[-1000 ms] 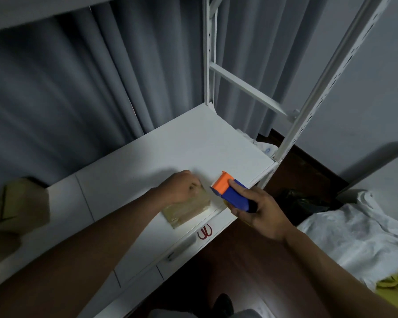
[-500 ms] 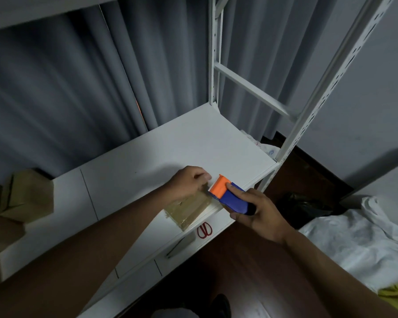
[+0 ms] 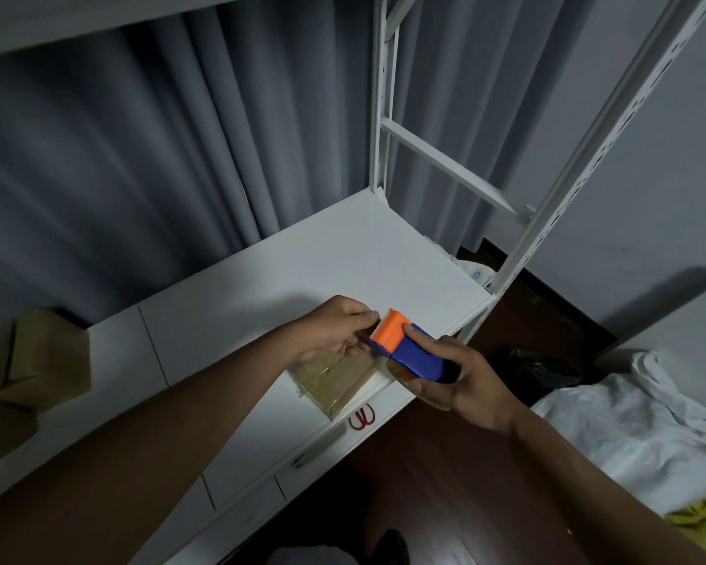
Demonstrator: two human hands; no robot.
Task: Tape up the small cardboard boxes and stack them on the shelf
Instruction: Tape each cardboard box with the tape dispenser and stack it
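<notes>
The right hand (image 3: pixel 461 373) gripped the orange-and-blue plastic tape dispenser (image 3: pixel 408 347); the left hand (image 3: pixel 335 330) apparently pinched its tape end. Tape risked sticking crookedly on the small flat brown cardboard box (image 3: pixel 337 383).

The room is dim and a bit gray. Light seems to come from above, maybe behind the person. A soft shadow falls on the white shelf (image 3: pixel 343 254) in the middle. The curtain (image 3: pixel 119 165) at left looks blurry. Straight posts bend near the edges.
</notes>
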